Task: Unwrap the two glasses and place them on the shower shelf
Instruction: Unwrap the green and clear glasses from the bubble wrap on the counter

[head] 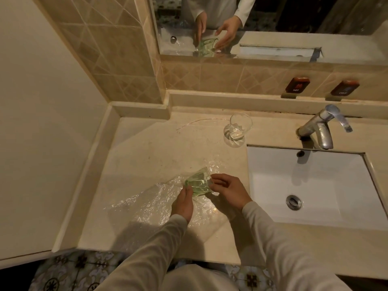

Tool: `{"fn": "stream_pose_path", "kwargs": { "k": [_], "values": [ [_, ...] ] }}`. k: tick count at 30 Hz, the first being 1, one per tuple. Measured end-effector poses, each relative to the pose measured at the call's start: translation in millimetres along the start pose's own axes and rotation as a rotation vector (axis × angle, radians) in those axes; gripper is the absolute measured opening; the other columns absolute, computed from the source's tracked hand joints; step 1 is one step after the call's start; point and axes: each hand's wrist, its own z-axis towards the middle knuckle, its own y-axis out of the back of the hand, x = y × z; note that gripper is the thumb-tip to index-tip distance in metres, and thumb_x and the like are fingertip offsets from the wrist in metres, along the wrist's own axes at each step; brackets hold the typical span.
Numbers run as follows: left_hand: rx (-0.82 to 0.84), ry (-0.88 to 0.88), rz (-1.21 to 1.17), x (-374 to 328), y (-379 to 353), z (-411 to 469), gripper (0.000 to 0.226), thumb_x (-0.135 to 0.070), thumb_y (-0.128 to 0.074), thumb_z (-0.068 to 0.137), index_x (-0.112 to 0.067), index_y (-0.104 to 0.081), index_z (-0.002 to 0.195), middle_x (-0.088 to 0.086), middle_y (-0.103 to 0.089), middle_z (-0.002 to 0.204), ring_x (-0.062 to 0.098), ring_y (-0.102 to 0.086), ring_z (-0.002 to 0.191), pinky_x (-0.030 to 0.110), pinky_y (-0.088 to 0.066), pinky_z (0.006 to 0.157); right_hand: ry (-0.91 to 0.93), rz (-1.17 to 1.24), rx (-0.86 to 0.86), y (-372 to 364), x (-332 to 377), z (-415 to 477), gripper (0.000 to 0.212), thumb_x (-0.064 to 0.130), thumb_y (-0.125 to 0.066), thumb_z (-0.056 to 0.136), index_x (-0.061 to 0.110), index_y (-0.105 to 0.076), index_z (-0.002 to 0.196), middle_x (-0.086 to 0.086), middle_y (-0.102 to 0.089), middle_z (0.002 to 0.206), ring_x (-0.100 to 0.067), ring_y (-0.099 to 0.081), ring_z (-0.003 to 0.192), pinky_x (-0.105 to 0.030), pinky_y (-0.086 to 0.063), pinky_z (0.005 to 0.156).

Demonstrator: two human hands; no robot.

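Note:
A green-tinted glass [198,182] lies tilted on a sheet of clear bubble wrap [147,206] spread over the beige counter [147,148]. My left hand [183,203] touches the glass from the near left side. Its right side is gripped by the fingers of my right hand [228,189]. A clear glass [239,127] stands upright and unwrapped on the counter, farther back, left of the faucet. No hand is near it.
A white sink basin [315,185] with a drain lies to the right, a chrome faucet [323,127] behind it. Hot and cold tags [297,85] sit on the tiled backsplash. A mirror [273,28] hangs above. A raised ledge [90,164] borders the counter's left.

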Motion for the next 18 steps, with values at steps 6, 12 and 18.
{"fn": "stream_pose_path", "kwargs": {
  "k": [6,12,18],
  "values": [
    [0.005,-0.046,0.194,-5,14,5,0.060,-0.057,-0.021,0.102,-0.025,-0.046,0.146,0.010,-0.047,0.150,0.033,-0.041,0.138,0.044,-0.027,0.116,0.034,0.001,-0.044,-16,0,-1,0.017,0.000,-0.071,0.090,0.000,-0.075,0.107,-0.006,-0.075,0.091,0.001,-0.073,0.081,-0.021,-0.058,0.081],
    [0.098,-0.127,0.310,3,29,11,0.056,-0.049,-0.020,0.105,-0.023,-0.034,0.153,0.006,-0.036,0.158,0.028,-0.031,0.146,0.042,-0.021,0.120,0.059,0.056,-0.162,-22,2,-6,0.011,-0.002,-0.071,0.089,0.006,-0.078,0.090,-0.005,-0.074,0.077,0.002,-0.069,0.067,-0.015,-0.052,0.071],
    [0.156,-0.122,0.285,13,39,17,0.055,-0.048,-0.025,0.106,-0.023,-0.029,0.154,0.003,-0.027,0.163,0.024,-0.025,0.150,0.039,-0.017,0.122,0.095,0.216,-0.301,-4,14,-18,0.015,-0.001,-0.072,0.089,0.013,-0.078,0.090,-0.009,-0.076,0.087,-0.015,-0.072,0.082,-0.031,-0.059,0.082]
  ]
}}
